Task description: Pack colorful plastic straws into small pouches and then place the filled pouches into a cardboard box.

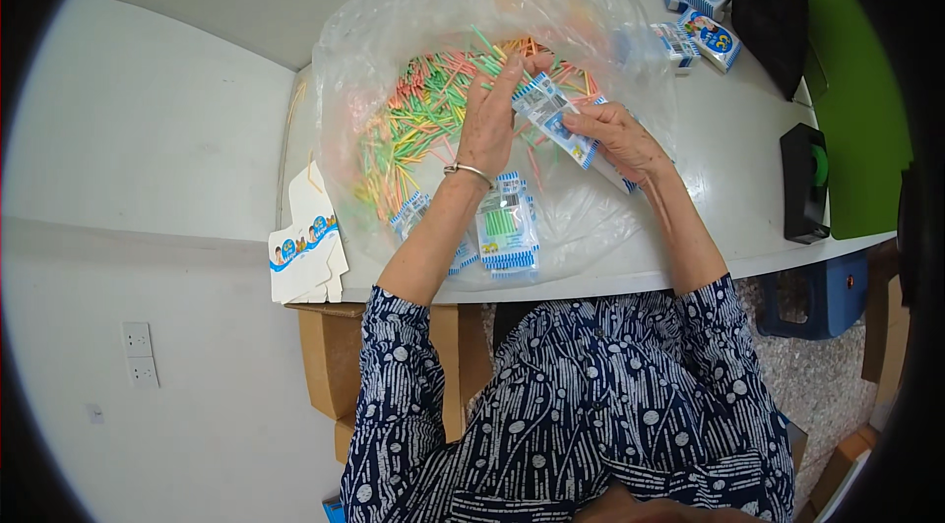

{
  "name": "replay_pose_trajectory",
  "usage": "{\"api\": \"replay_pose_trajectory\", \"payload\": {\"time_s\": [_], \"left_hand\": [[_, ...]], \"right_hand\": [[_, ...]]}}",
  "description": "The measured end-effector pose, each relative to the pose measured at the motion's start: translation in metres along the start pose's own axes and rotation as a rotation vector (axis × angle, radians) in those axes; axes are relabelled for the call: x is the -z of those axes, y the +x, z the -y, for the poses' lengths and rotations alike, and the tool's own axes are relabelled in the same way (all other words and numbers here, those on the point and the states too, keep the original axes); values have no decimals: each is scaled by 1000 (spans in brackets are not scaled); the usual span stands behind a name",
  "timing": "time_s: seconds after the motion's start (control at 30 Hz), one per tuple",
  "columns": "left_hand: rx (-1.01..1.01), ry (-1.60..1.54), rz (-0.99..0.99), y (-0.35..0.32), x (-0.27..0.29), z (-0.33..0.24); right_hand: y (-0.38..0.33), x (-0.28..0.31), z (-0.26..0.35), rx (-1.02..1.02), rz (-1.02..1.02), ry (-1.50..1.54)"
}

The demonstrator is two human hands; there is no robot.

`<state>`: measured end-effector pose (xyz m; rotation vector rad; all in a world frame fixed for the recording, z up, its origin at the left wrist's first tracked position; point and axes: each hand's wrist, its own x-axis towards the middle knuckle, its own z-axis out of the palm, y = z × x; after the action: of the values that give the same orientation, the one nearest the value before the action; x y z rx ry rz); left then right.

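Observation:
My left hand (487,118) is closed round a small bunch of thin green sticks (486,43), whose ends poke out past the fingers. Right beside it, my right hand (622,137) pinches a small blue-and-white plastic packet (557,118), tilted with its upper end against the left fingers. Whether any sticks are inside that packet I cannot tell. Below my hands is a heap of loose pink, green and yellow sticks (423,105) in a large clear plastic bag (345,41). A packet with green sticks in it (504,223) lies near the table's front edge; other packets lie partly behind my left forearm.
White-and-blue printed cards (307,247) stand at the table's left edge. Several small boxes (709,36) are piled at the far right, next to a black bag (771,16). A black tape dispenser (805,184) sits on the right. Cardboard boxes (330,356) stand under the white table (724,218).

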<state>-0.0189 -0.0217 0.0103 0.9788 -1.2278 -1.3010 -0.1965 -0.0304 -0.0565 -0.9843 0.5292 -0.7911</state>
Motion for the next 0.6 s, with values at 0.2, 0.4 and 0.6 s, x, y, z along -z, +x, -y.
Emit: {"api": "replay_pose_trajectory", "payload": {"time_s": [0.2, 0.4, 0.6], "left_hand": [[144, -99, 161, 3, 9, -2], [85, -261, 30, 10, 9, -9], [-6, -119, -18, 23, 22, -9]], "right_hand": [[2, -2, -2, 55, -26, -96], [1, -3, -1, 102, -99, -166], [3, -4, -1, 139, -111, -238]]}}
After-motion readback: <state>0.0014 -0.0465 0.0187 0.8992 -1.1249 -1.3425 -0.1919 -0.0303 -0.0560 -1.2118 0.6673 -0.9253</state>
